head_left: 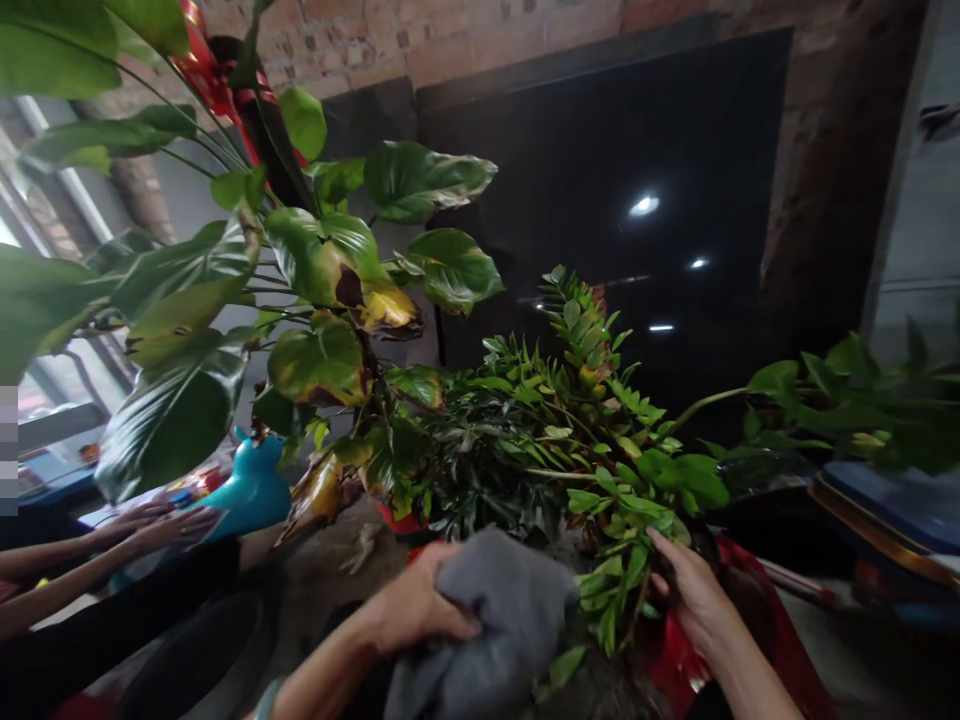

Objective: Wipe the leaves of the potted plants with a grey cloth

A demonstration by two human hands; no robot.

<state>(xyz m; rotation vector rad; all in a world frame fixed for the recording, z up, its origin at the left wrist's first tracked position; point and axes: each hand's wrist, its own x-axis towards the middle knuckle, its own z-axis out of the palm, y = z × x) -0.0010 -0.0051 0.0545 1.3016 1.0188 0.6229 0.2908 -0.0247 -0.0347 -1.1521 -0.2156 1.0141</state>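
My left hand grips a grey cloth low in the middle of the view, pressed against the small-leaved green plant. My right hand reaches into the lower stems and leaves of that plant from the right, fingers around a leafy stem. The plant stands in a red pot, mostly hidden by leaves and my hands.
A tall plant with big yellowing leaves fills the left. Another person's two hands hold a turquoise watering can at the far left. A dark glossy panel and a brick wall stand behind. A dark round pot sits lower left.
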